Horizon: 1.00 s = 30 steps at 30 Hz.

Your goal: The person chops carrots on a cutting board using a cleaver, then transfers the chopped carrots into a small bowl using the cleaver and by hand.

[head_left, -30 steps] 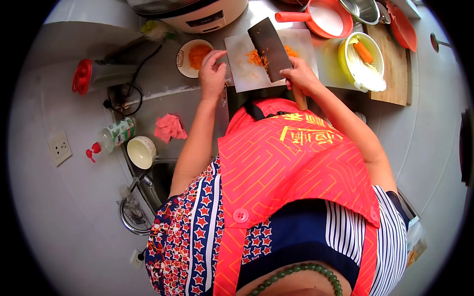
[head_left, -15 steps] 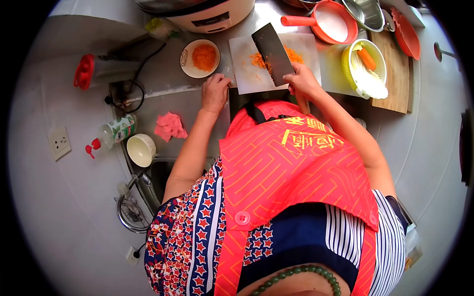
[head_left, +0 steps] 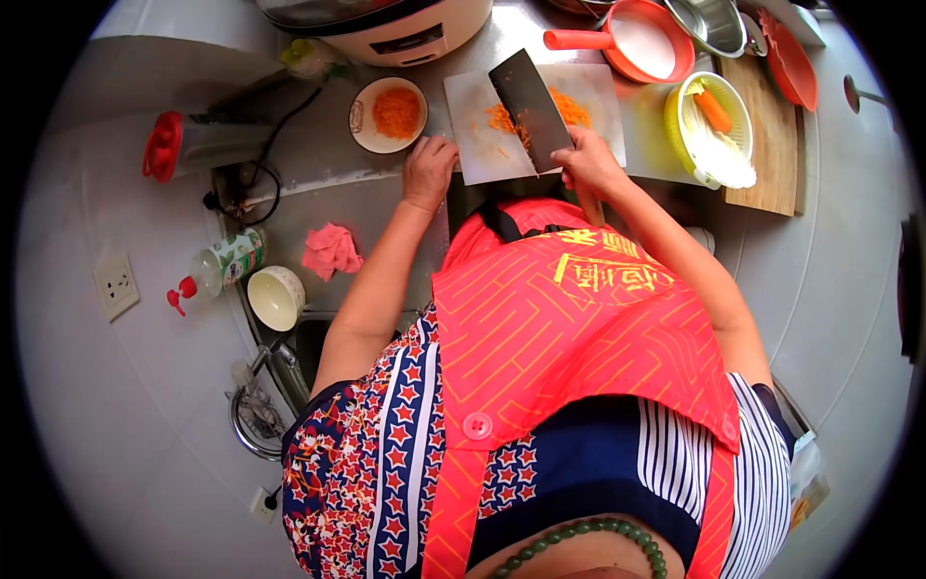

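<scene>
My right hand (head_left: 590, 164) is closed around the handle of a cleaver (head_left: 532, 114). The broad dark blade slants across a white cutting board (head_left: 473, 166). Shredded carrot (head_left: 571, 108) lies on the board to the right of the blade, with more shreds to its left, partly hidden by it. My left hand (head_left: 430, 174) rests at the counter edge by the board's left side, fingers loosely bent and nothing visible in them. Just beyond it stands a white plate (head_left: 361, 127) holding a heap of shredded carrot.
A yellow-green basket (head_left: 679, 140) with a whole carrot (head_left: 714, 111) stands right of the board, beside a wooden board (head_left: 777, 154). A red-handled pan (head_left: 617, 43) and a rice cooker (head_left: 415, 39) stand behind. Leftward are a pink cloth (head_left: 331, 251), a bowl (head_left: 276, 297) and a bottle (head_left: 236, 256).
My left hand has shifted slightly right, closer to the board's edge. My right hand and the cleaver hold nearly the same place; the whole view has shifted slightly.
</scene>
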Each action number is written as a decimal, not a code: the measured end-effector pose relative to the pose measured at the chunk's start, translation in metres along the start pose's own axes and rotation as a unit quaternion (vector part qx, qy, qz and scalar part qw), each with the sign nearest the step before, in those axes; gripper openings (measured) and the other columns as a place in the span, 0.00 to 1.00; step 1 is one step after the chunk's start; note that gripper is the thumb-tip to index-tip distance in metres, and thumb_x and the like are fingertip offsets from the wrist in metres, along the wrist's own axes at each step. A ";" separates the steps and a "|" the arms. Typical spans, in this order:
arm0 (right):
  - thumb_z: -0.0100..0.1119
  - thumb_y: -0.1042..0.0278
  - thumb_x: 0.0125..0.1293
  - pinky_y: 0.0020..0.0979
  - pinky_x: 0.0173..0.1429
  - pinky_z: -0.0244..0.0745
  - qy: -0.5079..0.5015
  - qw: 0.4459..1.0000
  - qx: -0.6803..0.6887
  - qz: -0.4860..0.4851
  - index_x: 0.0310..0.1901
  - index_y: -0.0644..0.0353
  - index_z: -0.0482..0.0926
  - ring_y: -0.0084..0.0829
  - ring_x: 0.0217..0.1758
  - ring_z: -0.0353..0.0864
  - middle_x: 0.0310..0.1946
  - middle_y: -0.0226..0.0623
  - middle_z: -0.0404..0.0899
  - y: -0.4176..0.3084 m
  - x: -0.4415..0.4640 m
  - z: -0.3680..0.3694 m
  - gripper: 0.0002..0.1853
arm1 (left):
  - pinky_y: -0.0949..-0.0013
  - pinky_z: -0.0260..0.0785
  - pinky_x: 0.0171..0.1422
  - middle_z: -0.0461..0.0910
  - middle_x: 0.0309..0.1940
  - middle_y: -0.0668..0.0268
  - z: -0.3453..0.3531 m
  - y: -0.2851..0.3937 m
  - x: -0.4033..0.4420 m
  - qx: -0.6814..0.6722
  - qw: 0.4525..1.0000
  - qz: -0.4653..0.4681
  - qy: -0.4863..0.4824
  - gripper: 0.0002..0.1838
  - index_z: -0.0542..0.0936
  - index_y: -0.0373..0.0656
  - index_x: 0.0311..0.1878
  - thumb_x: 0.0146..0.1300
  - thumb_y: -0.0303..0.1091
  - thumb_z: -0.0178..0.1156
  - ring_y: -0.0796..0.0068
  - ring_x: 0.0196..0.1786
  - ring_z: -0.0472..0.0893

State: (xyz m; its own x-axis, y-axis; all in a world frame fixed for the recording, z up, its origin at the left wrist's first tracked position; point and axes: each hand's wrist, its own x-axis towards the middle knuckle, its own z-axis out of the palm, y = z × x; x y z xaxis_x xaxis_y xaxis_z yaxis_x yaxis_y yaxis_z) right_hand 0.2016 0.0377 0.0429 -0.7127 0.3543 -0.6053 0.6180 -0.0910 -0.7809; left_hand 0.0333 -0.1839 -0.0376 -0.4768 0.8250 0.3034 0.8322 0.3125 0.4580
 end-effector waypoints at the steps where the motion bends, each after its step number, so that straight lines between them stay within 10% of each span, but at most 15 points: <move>1: 0.55 0.76 0.61 0.28 0.22 0.73 0.000 1.000 0.002 0.003 0.45 0.66 0.76 0.23 0.18 0.75 0.20 0.33 0.74 -0.002 -0.001 0.000 0.11 | 0.63 0.71 0.43 0.76 0.33 0.67 0.002 0.000 0.001 -0.002 1.000 0.007 0.008 0.05 0.80 0.45 0.33 0.51 0.27 0.64 0.63 0.39 0.76; 25: 0.54 0.77 0.60 0.29 0.22 0.75 0.008 1.000 -0.008 0.001 0.47 0.65 0.77 0.24 0.18 0.76 0.21 0.34 0.76 -0.002 -0.007 -0.002 0.12 | 0.62 0.65 0.44 0.76 0.30 0.72 0.037 0.045 0.037 0.015 0.994 0.110 -0.004 0.02 0.80 0.52 0.29 0.51 0.31 0.62 0.67 0.39 0.76; 30: 0.55 0.75 0.62 0.28 0.23 0.73 0.004 0.999 -0.036 -0.006 0.47 0.66 0.76 0.22 0.18 0.74 0.19 0.31 0.73 0.002 -0.006 -0.002 0.12 | 0.61 0.64 0.46 0.77 0.33 0.70 0.054 0.037 0.035 0.039 0.999 -0.002 0.012 0.04 0.81 0.51 0.31 0.51 0.34 0.64 0.66 0.42 0.76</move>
State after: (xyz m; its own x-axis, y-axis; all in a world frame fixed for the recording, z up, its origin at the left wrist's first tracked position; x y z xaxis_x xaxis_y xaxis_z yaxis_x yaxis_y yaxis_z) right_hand 0.2080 0.0375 0.0457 -0.7183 0.3616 -0.5944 0.6317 -0.0192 -0.7750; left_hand 0.0626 -0.1176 -0.0551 -0.4869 0.8119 0.3221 0.8489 0.3531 0.3932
